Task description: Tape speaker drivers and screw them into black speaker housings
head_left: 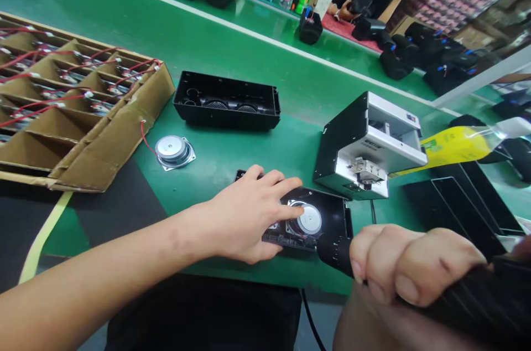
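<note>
One right hand (415, 262), mine, is closed round a black tool (335, 252), four o'clock of the black housing (334, 210). My left hand (255, 212), fingers spread, lies across that housing, index over the mounted speaker (311, 221). Loose speaker (171, 147): ten o'clock; second housing (226, 118): eleven.

Passage lies between rear housing (227, 119) and front housing (333, 210); machine (368, 147) blocks right.

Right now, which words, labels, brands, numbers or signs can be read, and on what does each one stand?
No text reads with certainty.
Machine: front lettering, perhaps beginning "WE", too blurred.
Yellow bottle: green label print, too blurred.
Black tool: pale collar marks, too small.
</note>
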The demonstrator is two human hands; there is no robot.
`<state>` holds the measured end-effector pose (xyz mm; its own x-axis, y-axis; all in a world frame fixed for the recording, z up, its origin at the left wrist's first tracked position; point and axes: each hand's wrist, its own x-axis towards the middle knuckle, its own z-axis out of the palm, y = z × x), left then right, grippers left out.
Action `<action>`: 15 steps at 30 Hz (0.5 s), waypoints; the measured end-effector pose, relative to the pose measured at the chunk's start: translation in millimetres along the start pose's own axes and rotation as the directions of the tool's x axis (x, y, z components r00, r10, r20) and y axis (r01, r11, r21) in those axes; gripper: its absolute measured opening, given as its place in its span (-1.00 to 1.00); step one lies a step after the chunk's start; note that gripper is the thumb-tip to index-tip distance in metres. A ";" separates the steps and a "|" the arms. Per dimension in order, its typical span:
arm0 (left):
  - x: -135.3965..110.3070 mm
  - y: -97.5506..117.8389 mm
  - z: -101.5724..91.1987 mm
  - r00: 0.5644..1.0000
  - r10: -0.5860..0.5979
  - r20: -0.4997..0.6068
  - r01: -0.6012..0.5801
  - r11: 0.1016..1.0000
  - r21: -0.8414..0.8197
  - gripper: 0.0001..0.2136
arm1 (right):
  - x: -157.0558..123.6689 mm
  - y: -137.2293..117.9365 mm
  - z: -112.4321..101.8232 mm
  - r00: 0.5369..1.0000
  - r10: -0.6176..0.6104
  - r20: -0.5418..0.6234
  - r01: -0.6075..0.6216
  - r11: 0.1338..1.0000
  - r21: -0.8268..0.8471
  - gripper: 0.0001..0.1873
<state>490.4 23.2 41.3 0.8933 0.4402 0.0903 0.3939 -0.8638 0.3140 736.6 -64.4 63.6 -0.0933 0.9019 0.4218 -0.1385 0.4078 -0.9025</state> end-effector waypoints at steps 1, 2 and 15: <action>0.1 -0.3 0.3 1.000 0.003 -0.002 -0.003 1.000 0.002 -0.44 | 7.0 -2.0 4.5 0.992 -0.041 0.123 0.038 0.999 0.027 -0.37; 0.1 -0.6 0.6 1.000 0.005 -0.005 -0.005 1.000 0.003 -0.44 | 11.8 -3.8 8.6 0.978 -0.053 0.200 0.046 0.998 0.042 -0.36; 0.0 0.1 -0.2 1.000 0.005 -0.015 -0.005 1.000 0.010 -0.43 | 1.0 8.5 36.7 0.961 -0.003 -0.277 -0.037 0.989 -0.142 -0.45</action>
<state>490.4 23.1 41.5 0.8919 0.4396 0.1056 0.3920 -0.8683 0.3039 699.2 -65.2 59.5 0.1840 0.9047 0.3843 0.0066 0.3898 -0.9209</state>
